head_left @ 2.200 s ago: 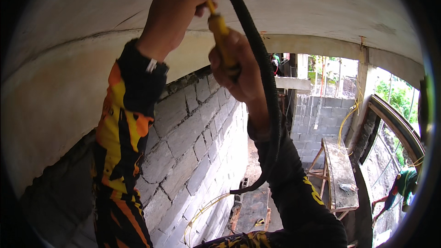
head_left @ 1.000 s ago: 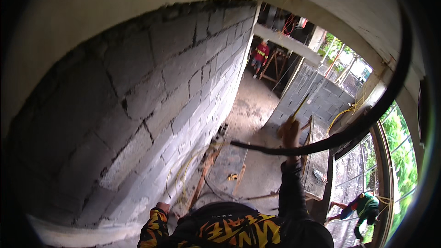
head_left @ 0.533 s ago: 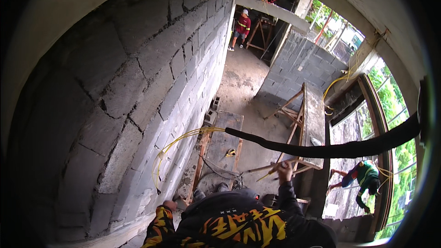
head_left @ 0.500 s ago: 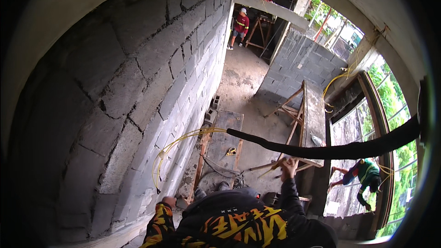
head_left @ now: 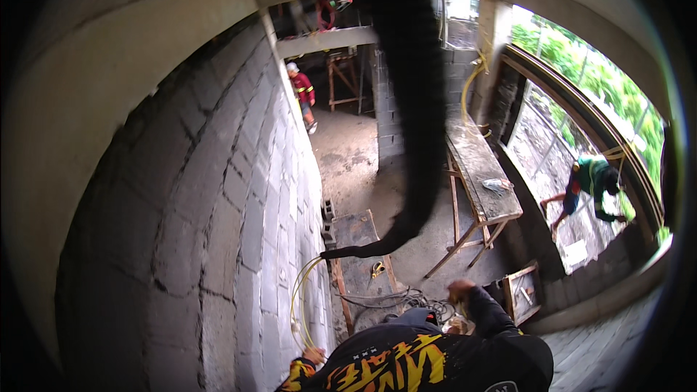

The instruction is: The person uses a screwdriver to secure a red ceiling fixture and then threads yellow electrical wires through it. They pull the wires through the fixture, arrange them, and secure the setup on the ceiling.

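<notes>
A thick black sleeve-like bundle (head_left: 417, 138) hangs from the top of the view and tapers toward the lower left. Yellow wires (head_left: 296, 297) come out of its thin end and loop down beside the block wall. My left hand (head_left: 314, 354) is closed where these wires reach it, low by the wall. Off to the right my right hand (head_left: 459, 290) is raised with its fingers curled; what it holds is too small and blurred to name. A yellow-handled cutting tool, pliers or scissors (head_left: 377, 269), lies on a low board platform (head_left: 352, 231) in front of me.
A grey block wall (head_left: 218, 203) rises along my left. Dark cables (head_left: 406, 297) lie tangled near my body. A wooden trestle table (head_left: 483, 167) stands at the right, before a window opening. One person in green (head_left: 595, 178) bends outside; another in red (head_left: 301, 87) is at the far doorway.
The view has turned; the black bundle now hangs from the top instead of reaching in from the right. The yellow wires have come down to my left hand. The person in red has shifted partly behind the wall.
</notes>
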The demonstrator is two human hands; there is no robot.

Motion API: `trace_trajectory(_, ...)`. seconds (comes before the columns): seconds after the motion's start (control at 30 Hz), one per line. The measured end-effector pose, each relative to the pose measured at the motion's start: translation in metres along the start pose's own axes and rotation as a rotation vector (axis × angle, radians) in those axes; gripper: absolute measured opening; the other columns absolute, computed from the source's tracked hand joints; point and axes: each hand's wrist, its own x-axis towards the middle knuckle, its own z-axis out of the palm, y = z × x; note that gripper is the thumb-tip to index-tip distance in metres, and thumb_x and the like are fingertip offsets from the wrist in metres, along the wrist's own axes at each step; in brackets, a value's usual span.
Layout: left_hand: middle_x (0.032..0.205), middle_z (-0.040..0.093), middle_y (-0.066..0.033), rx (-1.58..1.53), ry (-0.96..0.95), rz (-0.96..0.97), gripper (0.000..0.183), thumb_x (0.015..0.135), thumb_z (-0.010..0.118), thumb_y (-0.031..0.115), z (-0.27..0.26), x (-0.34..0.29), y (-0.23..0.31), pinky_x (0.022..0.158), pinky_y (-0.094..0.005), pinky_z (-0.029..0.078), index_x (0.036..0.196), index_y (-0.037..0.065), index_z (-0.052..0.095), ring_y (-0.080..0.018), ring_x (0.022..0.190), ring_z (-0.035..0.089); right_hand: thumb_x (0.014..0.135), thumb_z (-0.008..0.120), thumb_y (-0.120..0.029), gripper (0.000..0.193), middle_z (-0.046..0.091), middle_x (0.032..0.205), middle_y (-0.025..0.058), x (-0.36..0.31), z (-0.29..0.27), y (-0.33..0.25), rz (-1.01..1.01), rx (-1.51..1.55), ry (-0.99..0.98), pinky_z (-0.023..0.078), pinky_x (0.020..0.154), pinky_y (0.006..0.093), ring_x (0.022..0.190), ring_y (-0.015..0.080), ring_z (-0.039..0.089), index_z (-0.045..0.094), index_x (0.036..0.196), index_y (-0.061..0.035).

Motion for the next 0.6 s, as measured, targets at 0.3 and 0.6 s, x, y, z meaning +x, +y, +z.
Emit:
trace_trajectory(0.3, 0.081, 0.07, -0.0117, -0.093, -0.2, 0.016, 0.026, 0.082, 0.064, 0.034, -0.068, 0.153, 0.062, 0.066, -0.0452, 0.054, 0.091, 0.011, 0.07, -0.0338, 0.08, 0.068, 0.089, 0.059, -0.032, 0.022, 0.056, 0.07, 0.0029, -0.119, 0.17, -0.132, 0.427, 1.301, -0.362, 0.047, 0.056, 0.039, 0.063, 0.0185, 0.056, 0.062, 0.09, -0.0106)
trace_trajectory(0.6, 0.077, 0.069, -0.0115, 0.238, -0.312, 0.389, 0.024, 0.085, 0.063, 0.031, -0.113, 0.161, 0.048, 0.059, -0.0446, 0.053, 0.09, 0.009, 0.069, -0.0311, 0.071, 0.068, 0.092, 0.054, -0.033, 0.046, 0.069, 0.108, 0.0149, -0.096, 0.168, -0.155, 0.39, 1.306, 0.336, 0.055, 0.072, 0.041, 0.088, 0.0257, 0.067, 0.059, 0.129, -0.0068)
